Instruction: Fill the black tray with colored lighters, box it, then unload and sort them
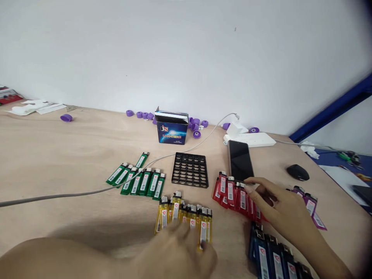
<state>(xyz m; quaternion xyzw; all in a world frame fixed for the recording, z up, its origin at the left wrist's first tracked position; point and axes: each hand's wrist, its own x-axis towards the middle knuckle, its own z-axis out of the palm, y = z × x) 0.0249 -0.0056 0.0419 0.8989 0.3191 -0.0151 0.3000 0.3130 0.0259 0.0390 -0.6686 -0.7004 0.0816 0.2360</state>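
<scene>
My left hand [177, 252] reaches low over a cluster of yellow lighters [176, 209]. Its fingers are smeared by motion and cover the lower ends of several, so its grip does not show clearly. At the right, my right hand [276, 201] has thumb and forefinger pinched at the top of a red lighter [243, 199] in the red group; its other fingers curl behind. Green lighters [143, 182] lie fanned out at the left. Dark blue lighters [273, 255] lie below my right wrist, and purple lighters [310, 203] are partly hidden beyond it.
A black gridded tray [190, 169] lies mid-table, with a blue lighter box [172, 130] behind it. A grey cable [87, 192] crosses the green lighters. A phone [240, 159], white power strip [261, 139], black mouse [298, 172] and purple caps [197, 134] are around.
</scene>
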